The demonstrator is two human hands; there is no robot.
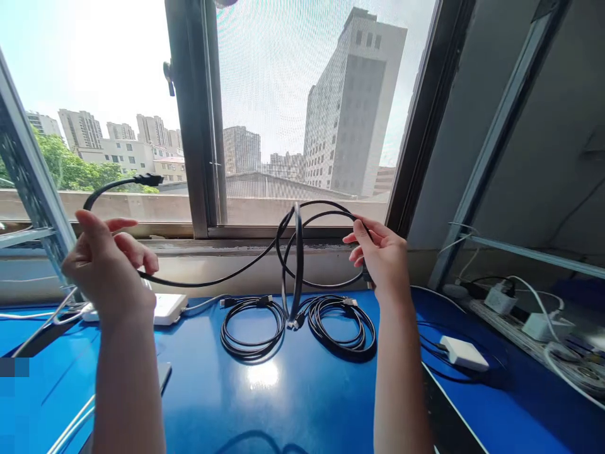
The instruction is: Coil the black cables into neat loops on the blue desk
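A black cable [299, 258] hangs in loose loops in the air between my two hands, above the blue table. My left hand [111, 261] is closed on one end of it; the plug [149, 180] sticks out past the thumb. The coiled part is pinched in my right hand [378, 249], near the loops' right side, and a dark connector shows partly behind that wrist. On the table below lie two black cable coils, a left coil [227, 337] and a right coil [371, 343], with their plugs resting on top.
A white box [169, 309] with a grey cord stands behind my left forearm. To the right are a white adapter [463, 354] with black wires and a power strip [515, 321] with plugs. A window [293, 94] and metal posts [496, 145] border the blue table [283, 403].
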